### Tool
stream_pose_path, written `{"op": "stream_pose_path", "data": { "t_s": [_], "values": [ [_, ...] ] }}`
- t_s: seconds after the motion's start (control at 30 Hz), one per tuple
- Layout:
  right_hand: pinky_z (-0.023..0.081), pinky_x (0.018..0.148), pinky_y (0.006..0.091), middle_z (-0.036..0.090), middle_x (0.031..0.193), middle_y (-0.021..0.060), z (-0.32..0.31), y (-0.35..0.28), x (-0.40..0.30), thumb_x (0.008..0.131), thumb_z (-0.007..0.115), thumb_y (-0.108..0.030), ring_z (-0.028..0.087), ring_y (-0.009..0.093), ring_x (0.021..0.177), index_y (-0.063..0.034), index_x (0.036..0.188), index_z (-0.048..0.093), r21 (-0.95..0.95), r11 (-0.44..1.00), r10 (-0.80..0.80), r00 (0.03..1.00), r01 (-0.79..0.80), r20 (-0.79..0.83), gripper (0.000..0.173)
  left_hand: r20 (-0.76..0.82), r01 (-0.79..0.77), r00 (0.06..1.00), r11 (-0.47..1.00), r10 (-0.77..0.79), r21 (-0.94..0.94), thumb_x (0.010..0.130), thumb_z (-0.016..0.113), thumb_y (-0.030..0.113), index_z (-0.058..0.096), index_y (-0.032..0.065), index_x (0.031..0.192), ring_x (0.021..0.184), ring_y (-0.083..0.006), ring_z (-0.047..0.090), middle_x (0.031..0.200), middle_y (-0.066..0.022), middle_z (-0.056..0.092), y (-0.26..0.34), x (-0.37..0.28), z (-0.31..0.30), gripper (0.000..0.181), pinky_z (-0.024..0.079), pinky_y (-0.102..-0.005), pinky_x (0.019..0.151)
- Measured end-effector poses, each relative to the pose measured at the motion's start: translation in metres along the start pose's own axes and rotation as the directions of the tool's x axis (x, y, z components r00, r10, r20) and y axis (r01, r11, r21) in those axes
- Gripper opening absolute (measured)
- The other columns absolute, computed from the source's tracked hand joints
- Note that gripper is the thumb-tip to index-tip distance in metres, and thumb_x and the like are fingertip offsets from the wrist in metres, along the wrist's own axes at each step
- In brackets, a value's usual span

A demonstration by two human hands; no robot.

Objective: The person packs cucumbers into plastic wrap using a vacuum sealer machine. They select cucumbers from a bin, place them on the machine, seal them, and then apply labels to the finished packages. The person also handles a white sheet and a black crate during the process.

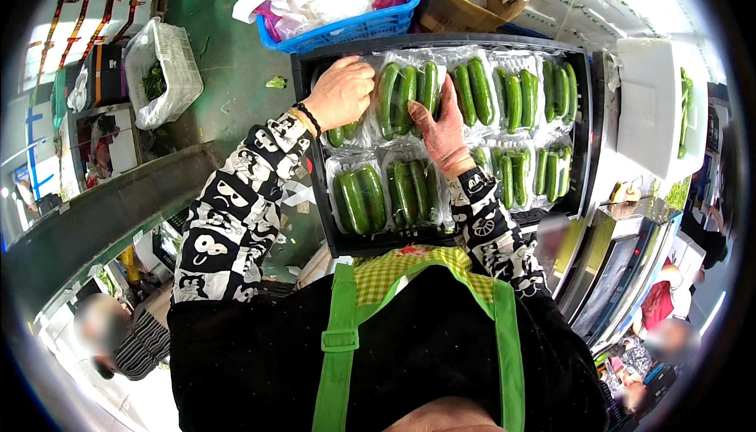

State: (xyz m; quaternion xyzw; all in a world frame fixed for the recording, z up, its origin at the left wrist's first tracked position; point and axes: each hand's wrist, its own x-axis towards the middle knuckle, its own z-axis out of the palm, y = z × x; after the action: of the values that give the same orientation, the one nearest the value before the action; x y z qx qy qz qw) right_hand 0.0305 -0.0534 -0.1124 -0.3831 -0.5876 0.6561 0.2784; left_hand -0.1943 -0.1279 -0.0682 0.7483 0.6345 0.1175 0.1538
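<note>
A black plastic crate (442, 42) before me holds several clear packs of green cucumbers in two rows. My left hand (345, 92), with a dark beaded bracelet at the wrist, is at the crate's upper left, its fingers curled over a pack at the left end of the far row; whether it grips the pack is hidden. My right hand (440, 128), in a thin pinkish glove, rests against a cucumber pack (397, 98) in the far row, thumb on its top and fingers at its right side. Nearer me lie more packs, such as the cucumber pack (359, 198) at the lower left.
Beyond the crate stand a blue basket (354, 27) of plastic bags and a cardboard box (472, 12). A white foam box (649, 101) is at the right. A white basket (183, 77) with greens stands at the left. Other people are at both lower sides.
</note>
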Motion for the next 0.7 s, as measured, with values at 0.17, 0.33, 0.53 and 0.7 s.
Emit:
{"op": "stream_pose_path", "data": {
  "t_s": [0.17, 0.33, 0.53, 0.7],
  "values": [
    [0.038, 0.109, 0.0364, 0.048, 0.141, 0.0284, -0.008, -0.001, 0.000, 0.082, 0.078, -0.028, 0.049, 0.031, 0.130, 0.0094, 0.149, 0.021, -0.161, 0.985, -0.063, 0.998, 0.059, -0.017, 0.096, -0.103, -0.058, 0.993, 0.997, 0.052, -0.050, 0.078, 0.063, 0.008, 0.060, 0.0029, 0.077, 0.101, -0.0278, 0.060, 0.095, -0.0097, 0.060, 0.003, -0.001, 0.002, 0.006, 0.040, -0.0453, 0.104],
    [0.041, 0.105, 0.0343, 0.052, 0.136, 0.0305, -0.008, -0.027, 0.006, 0.082, 0.077, -0.030, 0.054, 0.031, 0.127, 0.0125, 0.149, 0.018, -0.323, 0.945, 0.078, 0.995, -0.052, 0.068, 0.099, 0.029, -0.018, 0.999, 0.999, 0.020, -0.048, 0.080, 0.063, 0.010, 0.060, 0.0031, 0.078, 0.101, -0.0272, 0.059, 0.093, -0.0095, 0.060, 0.000, 0.006, 0.002, 0.008, 0.040, -0.0457, 0.104],
    [0.042, 0.104, 0.0339, 0.055, 0.134, 0.0288, -0.017, -0.008, 0.008, 0.083, 0.077, -0.029, 0.056, 0.030, 0.124, 0.0119, 0.148, 0.023, -0.254, 0.964, 0.089, 0.995, -0.076, 0.040, 0.094, -0.088, -0.023, 0.996, 0.997, 0.017, -0.072, 0.084, 0.063, 0.012, 0.064, 0.0037, 0.084, 0.110, -0.0246, 0.059, 0.101, -0.0080, 0.063, 0.005, 0.000, 0.004, 0.008, 0.039, -0.0452, 0.105],
    [0.043, 0.104, 0.0324, 0.055, 0.132, 0.0239, -0.018, -0.003, 0.005, 0.083, 0.078, -0.015, 0.054, 0.022, 0.122, 0.0105, 0.147, 0.025, 0.015, 0.998, 0.065, 0.998, -0.065, -0.011, 0.087, -0.167, -0.059, 0.985, 0.993, 0.041, -0.104, 0.084, 0.063, 0.012, 0.064, 0.0041, 0.085, 0.112, -0.0252, 0.059, 0.102, -0.0087, 0.063, 0.004, -0.001, 0.007, 0.008, 0.039, -0.0451, 0.105]
  ]
}}
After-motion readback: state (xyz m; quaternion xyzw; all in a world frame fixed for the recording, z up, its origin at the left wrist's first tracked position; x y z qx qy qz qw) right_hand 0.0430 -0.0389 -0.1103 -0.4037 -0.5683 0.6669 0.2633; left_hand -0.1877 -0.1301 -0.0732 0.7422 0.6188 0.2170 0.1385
